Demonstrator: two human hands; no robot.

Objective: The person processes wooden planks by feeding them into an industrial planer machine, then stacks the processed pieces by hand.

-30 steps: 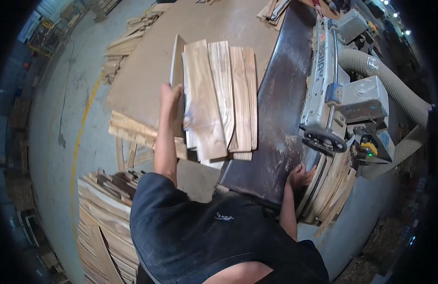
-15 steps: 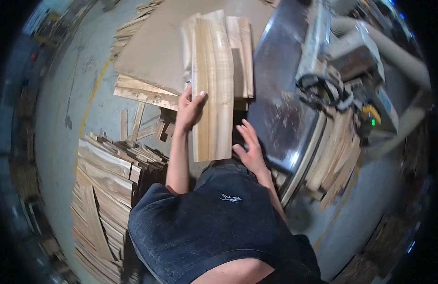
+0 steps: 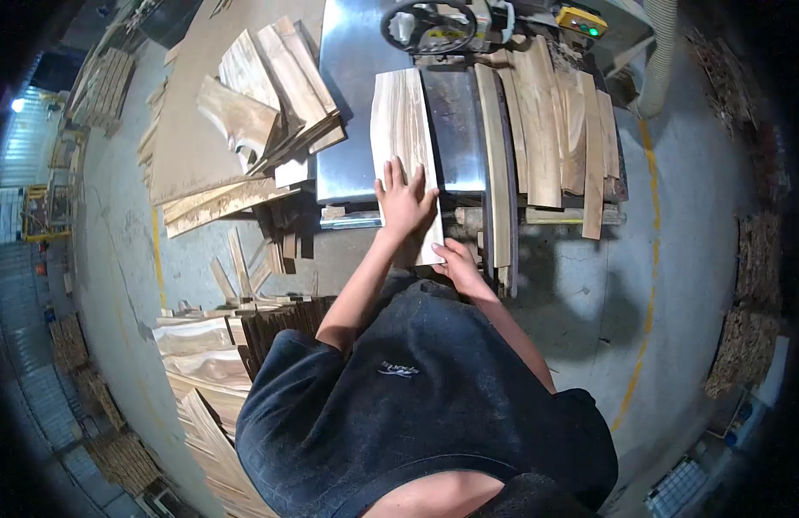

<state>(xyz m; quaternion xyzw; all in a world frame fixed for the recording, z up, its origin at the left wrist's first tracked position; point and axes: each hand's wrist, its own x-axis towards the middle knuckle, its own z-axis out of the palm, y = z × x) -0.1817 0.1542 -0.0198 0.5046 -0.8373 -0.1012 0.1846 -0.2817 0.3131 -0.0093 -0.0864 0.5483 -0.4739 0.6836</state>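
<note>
A pale wooden board (image 3: 399, 119) with streaky grain lies lengthwise on the shiny metal machine table (image 3: 348, 147). Its near end juts past the table's front edge toward my body. My left hand (image 3: 404, 207) rests on top of the board with the fingers spread flat. At the near right corner, my right hand (image 3: 458, 262) grips the board's end, thumb on top and the other fingers mostly hidden beneath. Beyond the board's far end stands a machine with a black handwheel (image 3: 428, 28).
Loose boards (image 3: 283, 78) lie piled on a brown sheet (image 3: 188, 155) at the left. More boards (image 3: 538, 121) rest right of the table beside a long fence strip (image 3: 494, 173). A tall stack of planks (image 3: 201, 350) stands at my left side. A yellow control box (image 3: 583, 22) is at upper right.
The board has gone from above the left pile, held in my left hand, onto the metal table. My right hand has taken hold of its near end. The view has turned right.
</note>
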